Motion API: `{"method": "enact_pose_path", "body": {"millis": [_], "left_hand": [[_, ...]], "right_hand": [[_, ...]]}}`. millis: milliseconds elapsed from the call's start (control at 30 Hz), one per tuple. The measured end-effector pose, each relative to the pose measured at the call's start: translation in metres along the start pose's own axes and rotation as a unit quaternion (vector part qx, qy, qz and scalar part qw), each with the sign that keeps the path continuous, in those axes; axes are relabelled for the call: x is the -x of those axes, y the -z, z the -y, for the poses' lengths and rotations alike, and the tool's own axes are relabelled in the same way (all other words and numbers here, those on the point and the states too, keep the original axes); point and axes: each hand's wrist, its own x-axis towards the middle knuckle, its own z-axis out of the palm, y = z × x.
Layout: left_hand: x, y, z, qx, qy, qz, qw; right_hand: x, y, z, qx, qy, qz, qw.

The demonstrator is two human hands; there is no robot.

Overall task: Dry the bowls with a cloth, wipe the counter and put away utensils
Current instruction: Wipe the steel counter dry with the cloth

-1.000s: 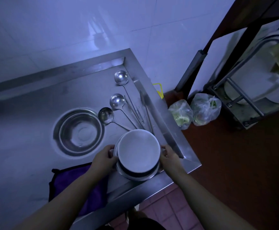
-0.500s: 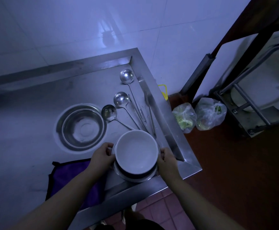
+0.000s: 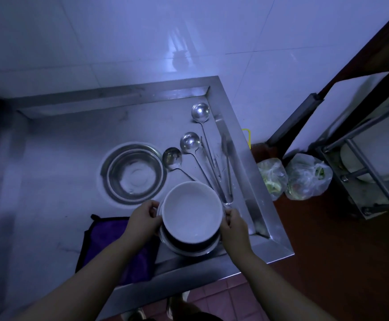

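The left hand [image 3: 143, 220] and the right hand [image 3: 234, 224] each clasp a side of the stack of bowls [image 3: 192, 213], fingers curled under the rim and thumbs on the edge, so both are closed around it at the near right corner of the steel counter [image 3: 61, 158]. The top bowl is white and empty; beneath it I can make out a dark band and a paler rim, so at least two more sit under it (the exact count is hidden). To move this stack well, I would keep both grips level and lift straight, since nested bowls slide if tipped, and the counter's raised lip is just beside the right hand. Just below the left forearm lies one purple cloth [image 3: 119, 251], close enough to reach once the stack is set down. Beyond the left hand sits one steel basin [image 3: 134, 173]. Beyond the right hand lie three ladles [image 3: 190, 141] with handles running back toward the bowls, and one pair of tongs [image 3: 228, 167] beside them. Further right, on the floor, are two plastic bags [image 3: 306, 176].
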Motion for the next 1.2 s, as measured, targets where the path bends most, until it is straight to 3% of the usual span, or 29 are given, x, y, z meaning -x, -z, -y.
{"method": "enact_pose_path", "body": {"millis": [433,567,833,1200], "left_hand": [[-0.004,0.089,0.02,0.015,0.013,-0.122,0.992],[-0.007,0.133,0.028,0.067,0.031,-0.162,0.984],[-0.035,0.228,0.056,0.112,0.053,-0.195,0.973],[-0.116,0.322,0.085,0.067,0.069,-0.226,0.969]], "right_hand": [[-0.027,-0.067,0.088,0.026,0.082,0.075,0.993],[-0.034,-0.105,0.125,0.035,0.095,0.113,0.988],[-0.048,-0.197,0.199,0.05,0.121,0.151,0.98],[-0.088,-0.299,0.271,0.085,0.125,0.15,0.977]]}}
